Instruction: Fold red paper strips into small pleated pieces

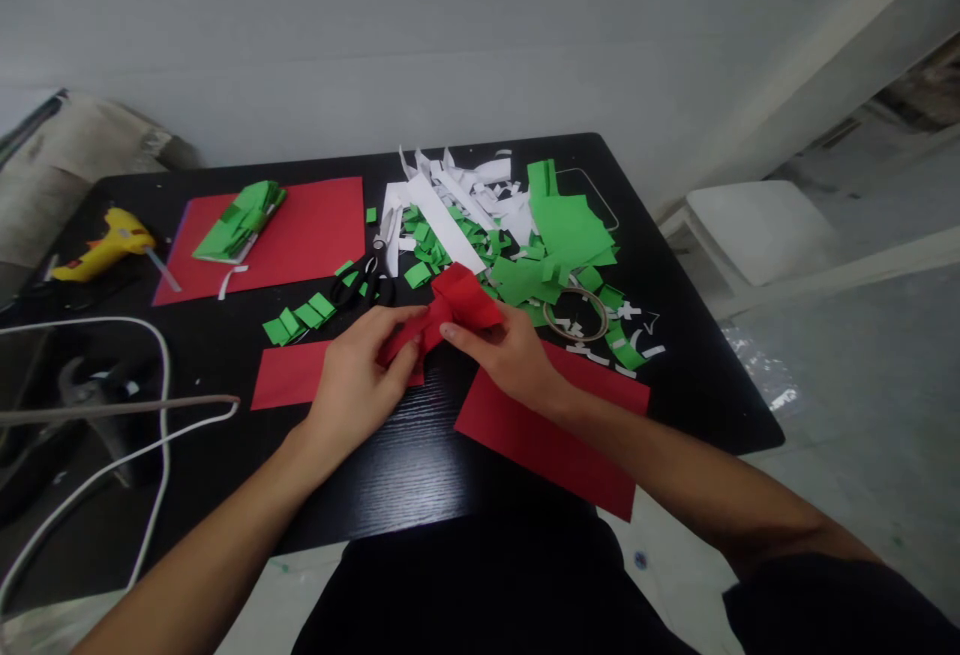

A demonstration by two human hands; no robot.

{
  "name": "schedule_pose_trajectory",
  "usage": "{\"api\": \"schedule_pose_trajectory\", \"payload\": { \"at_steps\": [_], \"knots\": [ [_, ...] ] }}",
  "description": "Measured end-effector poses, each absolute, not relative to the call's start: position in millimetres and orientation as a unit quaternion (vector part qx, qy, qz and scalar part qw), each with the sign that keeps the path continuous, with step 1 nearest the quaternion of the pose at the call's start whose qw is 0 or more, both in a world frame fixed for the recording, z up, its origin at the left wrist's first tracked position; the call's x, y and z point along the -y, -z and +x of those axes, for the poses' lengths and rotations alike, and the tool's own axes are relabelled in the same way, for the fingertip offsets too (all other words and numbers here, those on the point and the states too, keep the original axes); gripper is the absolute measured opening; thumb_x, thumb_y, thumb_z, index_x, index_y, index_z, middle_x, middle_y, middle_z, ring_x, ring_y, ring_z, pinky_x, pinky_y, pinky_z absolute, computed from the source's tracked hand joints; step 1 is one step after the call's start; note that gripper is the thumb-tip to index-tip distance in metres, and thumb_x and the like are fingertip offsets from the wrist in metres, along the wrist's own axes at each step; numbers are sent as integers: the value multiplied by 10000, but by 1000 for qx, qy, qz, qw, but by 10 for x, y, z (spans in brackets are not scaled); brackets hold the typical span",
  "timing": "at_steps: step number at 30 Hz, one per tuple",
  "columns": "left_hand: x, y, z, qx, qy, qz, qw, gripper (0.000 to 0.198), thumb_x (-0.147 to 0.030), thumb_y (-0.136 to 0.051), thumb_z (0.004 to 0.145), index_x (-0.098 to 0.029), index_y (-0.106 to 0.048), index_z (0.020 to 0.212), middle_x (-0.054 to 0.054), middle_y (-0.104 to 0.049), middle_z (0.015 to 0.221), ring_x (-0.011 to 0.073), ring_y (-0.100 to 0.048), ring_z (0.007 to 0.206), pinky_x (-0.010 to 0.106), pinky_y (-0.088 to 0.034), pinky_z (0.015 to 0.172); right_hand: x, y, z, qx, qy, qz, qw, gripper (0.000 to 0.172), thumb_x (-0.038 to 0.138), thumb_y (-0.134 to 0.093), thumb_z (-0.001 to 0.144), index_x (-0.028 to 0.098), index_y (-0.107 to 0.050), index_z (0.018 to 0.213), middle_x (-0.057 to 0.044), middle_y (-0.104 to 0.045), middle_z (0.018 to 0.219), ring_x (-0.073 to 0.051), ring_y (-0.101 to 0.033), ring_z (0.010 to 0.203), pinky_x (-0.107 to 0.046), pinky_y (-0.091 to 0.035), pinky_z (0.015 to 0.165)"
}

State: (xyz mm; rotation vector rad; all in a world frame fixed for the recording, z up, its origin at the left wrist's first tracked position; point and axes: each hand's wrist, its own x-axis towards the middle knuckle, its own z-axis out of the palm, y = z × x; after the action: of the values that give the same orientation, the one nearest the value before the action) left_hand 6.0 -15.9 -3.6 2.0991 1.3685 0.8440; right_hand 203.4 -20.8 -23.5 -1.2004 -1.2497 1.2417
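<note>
Both my hands pinch a folded piece of red paper [465, 297] above the middle of the black table. My left hand [364, 360] grips its left part between thumb and fingers. On its right side, my right hand [514, 350] closes with the thumb on top and the fingers partly hidden behind the paper. Under my left hand lies a red paper strip [289, 375]. A larger red sheet [555, 425] lies below my right hand and forearm, its corner past the table's front edge. Black-handled scissors [367, 270] rest just beyond my left hand.
White paper strips [442, 205] and green scraps [574, 230] pile up at the back. A tape roll [576, 315] lies right. Folded green paper [240, 220] sits on a red sheet [315, 235]. At left are a yellow glue gun [109, 245], a white cable [166, 375] and pliers [94, 400].
</note>
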Motion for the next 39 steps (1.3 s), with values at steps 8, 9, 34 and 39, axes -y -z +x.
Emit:
{"api": "schedule_pose_trajectory", "payload": {
  "at_steps": [8,9,34,39],
  "knots": [
    [184,63,99,-511,-272,777,247,259,-302,-620,972,-191,-716,1185,69,-792,1114,209,-749,881,326,-611,741,205,292,2056,551,-385,-604,428,144,336,-740,835,204,-725,778,-59,-790,806,-278,-738,792,-484,-587,940],
    [181,66,96,-509,-270,782,237,246,-297,-618,972,-191,-718,1170,72,-792,1111,214,-750,891,337,-612,759,204,297,2054,554,-382,-605,425,136,330,-735,836,206,-724,780,-59,-790,806,-275,-734,779,-485,-592,933],
    [161,27,109,-495,-266,795,230,150,-295,-590,987,-211,-703,1040,54,-774,1007,208,-740,868,322,-583,760,236,255,2048,607,-325,-590,422,130,330,-721,849,207,-763,852,-43,-785,783,-230,-703,690,-362,-572,731],
    [162,49,114,-476,-267,812,209,156,-295,-578,1011,-203,-704,997,44,-763,956,189,-727,823,291,-559,710,232,254,2046,605,-322,-593,423,113,316,-739,830,217,-771,873,-46,-797,817,-247,-723,727,-374,-580,750]
  ]
}}
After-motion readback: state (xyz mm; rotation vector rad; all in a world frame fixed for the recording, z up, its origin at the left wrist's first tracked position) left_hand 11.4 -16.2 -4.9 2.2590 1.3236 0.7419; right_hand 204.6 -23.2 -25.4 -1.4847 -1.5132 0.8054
